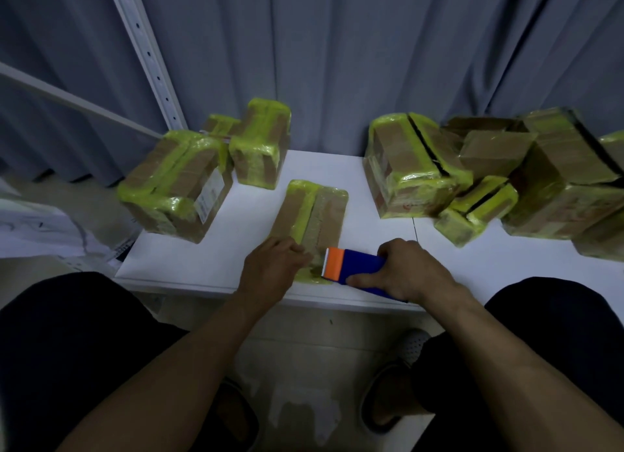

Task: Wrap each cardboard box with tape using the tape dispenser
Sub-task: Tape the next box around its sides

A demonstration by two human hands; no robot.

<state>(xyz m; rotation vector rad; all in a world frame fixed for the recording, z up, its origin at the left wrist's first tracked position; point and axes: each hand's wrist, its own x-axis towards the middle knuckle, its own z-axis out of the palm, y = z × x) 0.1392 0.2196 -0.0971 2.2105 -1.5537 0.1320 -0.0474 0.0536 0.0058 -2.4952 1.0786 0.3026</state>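
Step in hand: taping the flat box [324, 212] in the mid of the table [489, 259], close to the near edge. The box lay lengthwise away from the person, w/ 1 strip of yellow-green tape [304, 208] already down its top & more tape bunched at its near end.

Left hand [273, 266] pressed on the near left part of the box, fingers laid on top, not wrapped round it. Right hand [408, 272] was clamped on the blue tape dispenser [354, 266], thumb along its near side; the orange end sat at the near end of the box, just beside the left hand's fingertips. Couldn't tell if the tape was cut or attached to the roll.

Prob stage: starting or finishing a pass at the near end. Next move prob needs the left hand to pin the box while the right pulls the dispenser along or round it, tape kept taut & flat, then turning the box for the other sides.

Other taped boxes: 3 at left [175, 181], a pile at right [415, 168], both well apart from the hands. Grey curtain [337, 63] behind.
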